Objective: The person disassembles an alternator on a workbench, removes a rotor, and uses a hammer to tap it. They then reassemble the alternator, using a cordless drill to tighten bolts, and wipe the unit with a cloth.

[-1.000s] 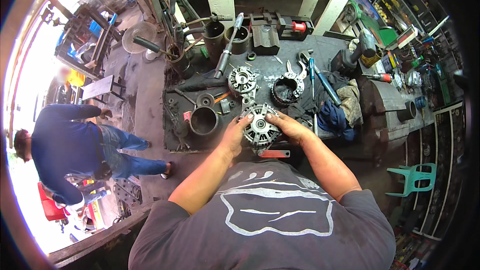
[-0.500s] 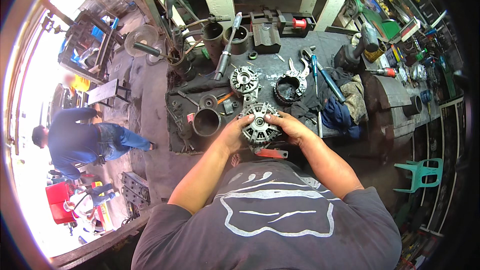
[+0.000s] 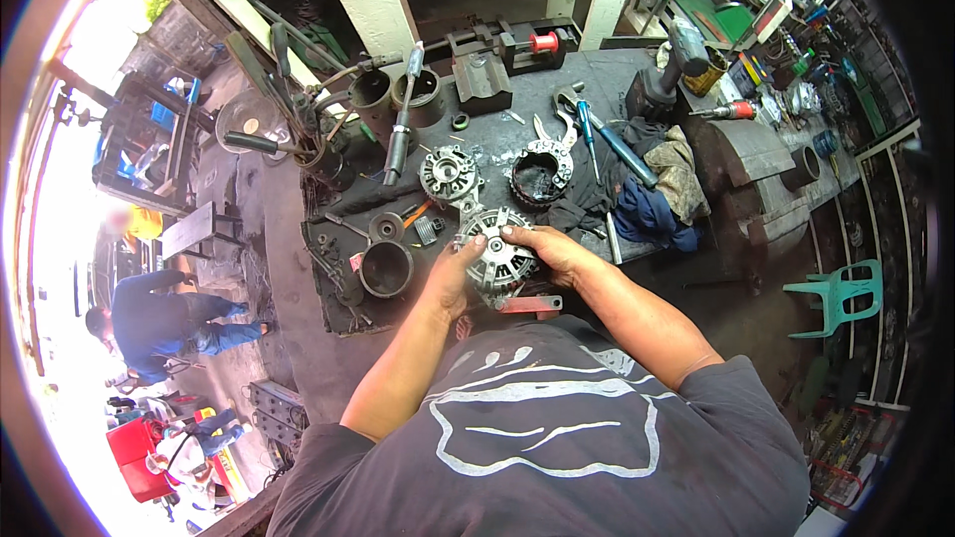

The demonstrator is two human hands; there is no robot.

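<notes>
A round, silver alternator (image 3: 500, 273) with slotted vents sits between my two hands at the near edge of the bench. My left hand (image 3: 451, 276) grips its left side, thumb on the top face. From the right my right hand (image 3: 553, 251) clasps it, its thumb resting near the central hub. My other fingers are mostly hidden beneath the rim. Just beyond lies a second silver alternator housing (image 3: 449, 174). To its right is a dark, ring-shaped part (image 3: 535, 179) with a metal bracket on it. A red metal piece (image 3: 529, 305) shows below the alternator.
A round metal can (image 3: 387, 269) stands left of my hands, among loose small parts. Behind are metal cylinders (image 3: 418, 99) and a vise (image 3: 482, 80). Blue-handled tools (image 3: 624, 153) and rags (image 3: 657, 214) lie to the right. Another person (image 3: 154, 318) bends over at far left.
The view has turned, so the bench things sit farther left in the picture. Both hands still grip the alternator. The person at far left has bent lower.
</notes>
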